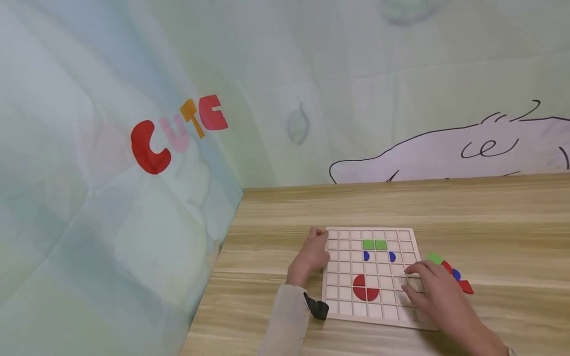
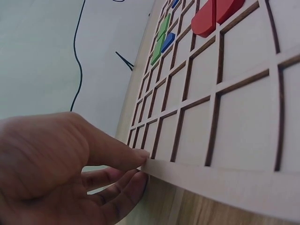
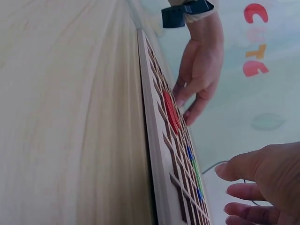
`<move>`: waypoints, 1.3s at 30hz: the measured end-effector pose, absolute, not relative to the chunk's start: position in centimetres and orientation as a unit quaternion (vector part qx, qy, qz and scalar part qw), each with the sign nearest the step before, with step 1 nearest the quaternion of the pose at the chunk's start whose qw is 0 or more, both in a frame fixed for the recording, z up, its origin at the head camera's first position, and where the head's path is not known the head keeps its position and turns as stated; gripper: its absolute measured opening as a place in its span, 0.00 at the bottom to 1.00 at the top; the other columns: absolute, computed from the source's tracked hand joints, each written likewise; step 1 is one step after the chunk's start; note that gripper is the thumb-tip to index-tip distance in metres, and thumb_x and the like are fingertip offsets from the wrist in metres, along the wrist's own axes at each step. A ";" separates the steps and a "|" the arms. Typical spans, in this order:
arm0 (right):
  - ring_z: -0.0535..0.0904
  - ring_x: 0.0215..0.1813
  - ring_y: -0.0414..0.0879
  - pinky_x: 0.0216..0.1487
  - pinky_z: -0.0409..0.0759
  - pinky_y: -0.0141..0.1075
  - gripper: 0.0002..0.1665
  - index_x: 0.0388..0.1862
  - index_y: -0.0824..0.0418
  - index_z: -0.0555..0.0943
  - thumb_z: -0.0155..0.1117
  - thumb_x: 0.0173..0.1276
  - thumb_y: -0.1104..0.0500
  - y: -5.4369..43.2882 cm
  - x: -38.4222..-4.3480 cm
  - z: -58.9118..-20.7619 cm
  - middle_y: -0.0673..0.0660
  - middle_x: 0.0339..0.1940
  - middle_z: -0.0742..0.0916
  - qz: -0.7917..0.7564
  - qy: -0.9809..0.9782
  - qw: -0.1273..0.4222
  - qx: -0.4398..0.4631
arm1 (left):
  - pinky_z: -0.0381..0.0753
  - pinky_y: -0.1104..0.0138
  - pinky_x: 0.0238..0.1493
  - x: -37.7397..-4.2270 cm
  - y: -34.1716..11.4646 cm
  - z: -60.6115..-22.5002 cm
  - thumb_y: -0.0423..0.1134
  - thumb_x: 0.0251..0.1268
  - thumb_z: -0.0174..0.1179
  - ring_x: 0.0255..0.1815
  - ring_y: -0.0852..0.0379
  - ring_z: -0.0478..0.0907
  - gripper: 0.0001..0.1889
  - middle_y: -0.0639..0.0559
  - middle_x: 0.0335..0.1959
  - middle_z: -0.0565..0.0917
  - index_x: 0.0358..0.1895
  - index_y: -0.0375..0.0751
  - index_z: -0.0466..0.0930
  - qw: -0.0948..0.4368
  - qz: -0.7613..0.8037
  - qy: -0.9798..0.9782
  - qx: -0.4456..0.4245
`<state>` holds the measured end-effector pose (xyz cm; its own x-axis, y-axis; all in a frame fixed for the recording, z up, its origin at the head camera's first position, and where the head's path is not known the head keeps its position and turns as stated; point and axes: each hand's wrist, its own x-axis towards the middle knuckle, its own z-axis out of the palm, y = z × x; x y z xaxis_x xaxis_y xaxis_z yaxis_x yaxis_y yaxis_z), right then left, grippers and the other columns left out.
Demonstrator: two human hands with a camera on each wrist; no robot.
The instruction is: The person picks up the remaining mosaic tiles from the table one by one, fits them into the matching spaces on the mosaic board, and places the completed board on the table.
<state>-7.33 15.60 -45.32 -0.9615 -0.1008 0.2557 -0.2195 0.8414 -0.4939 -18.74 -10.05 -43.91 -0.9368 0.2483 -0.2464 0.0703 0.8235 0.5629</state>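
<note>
A pale wooden grid board (image 1: pixel 347 267) lies on the table. My left hand (image 1: pixel 313 252) grips its left rim; in the left wrist view the thumb (image 2: pixel 140 153) is on the rim and the fingers curl against the side. Over the board's right part hovers my right hand (image 1: pixel 441 291), thumb and fingers spread with nothing between them. Two green squares (image 1: pixel 375 244) sit side by side in the grid, with a blue half circle (image 1: pixel 366 256) and another blue half circle (image 1: pixel 392 256) in the row below. Lower down, three red quarter circles (image 1: pixel 366 289) form part of a disc.
Right of the board, partly behind the right hand, lie loose pieces: a green piece (image 1: pixel 435 258), a blue piece (image 1: pixel 456 274) and a red piece (image 1: pixel 466 287) among them. A printed cloth (image 1: pixel 285 74) rises behind and left of the wooden table (image 1: pixel 276 212).
</note>
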 end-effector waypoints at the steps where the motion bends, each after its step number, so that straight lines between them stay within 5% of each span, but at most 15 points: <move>1: 0.73 0.41 0.48 0.45 0.74 0.44 0.17 0.40 0.58 0.81 0.74 0.51 0.57 16.0 -7.3 -45.4 0.53 0.39 0.81 0.269 -0.951 0.126 0.089 | 0.68 0.59 0.61 -18.7 -10.0 -43.9 0.22 0.60 0.49 0.62 0.50 0.64 0.34 0.43 0.69 0.57 0.73 0.34 0.57 0.156 0.285 0.942 0.085; 9: 0.75 0.38 0.49 0.40 0.68 0.35 0.17 0.36 0.59 0.82 0.77 0.45 0.62 18.8 -7.3 -46.2 0.54 0.38 0.83 0.274 -0.935 0.202 0.100 | 0.69 0.60 0.61 -18.8 -10.0 -44.1 0.22 0.60 0.50 0.62 0.51 0.64 0.35 0.43 0.69 0.58 0.73 0.35 0.57 0.152 0.280 0.944 0.082; 18: 0.75 0.40 0.55 0.39 0.70 0.44 0.21 0.37 0.60 0.82 0.79 0.43 0.60 20.6 -7.1 -46.4 0.61 0.40 0.82 0.268 -0.942 0.184 0.079 | 0.68 0.60 0.61 -18.8 -9.9 -43.9 0.22 0.60 0.49 0.62 0.51 0.64 0.35 0.43 0.69 0.58 0.73 0.34 0.56 0.155 0.276 0.945 0.085; 25: 0.72 0.44 0.62 0.42 0.72 0.57 0.25 0.44 0.63 0.82 0.78 0.46 0.58 21.7 -7.1 -46.4 0.69 0.47 0.79 0.258 -0.958 0.114 0.047 | 0.69 0.60 0.59 -18.7 -9.9 -43.8 0.22 0.60 0.50 0.61 0.50 0.65 0.34 0.42 0.69 0.58 0.73 0.34 0.57 0.154 0.273 0.945 0.089; 39: 0.70 0.45 0.67 0.44 0.67 0.59 0.29 0.45 0.66 0.82 0.78 0.45 0.54 23.5 -7.5 -47.2 0.72 0.47 0.77 0.211 -0.973 0.083 0.052 | 0.68 0.60 0.60 -18.7 -10.1 -43.8 0.22 0.61 0.49 0.63 0.50 0.64 0.33 0.42 0.69 0.58 0.73 0.33 0.56 0.153 0.276 0.944 0.098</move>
<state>-7.52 23.54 -47.23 -0.9807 -0.0670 0.1834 -0.1369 0.9057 -0.4013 -18.72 -10.09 -43.84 -0.9341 0.2694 -0.2342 0.1008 0.8284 0.5510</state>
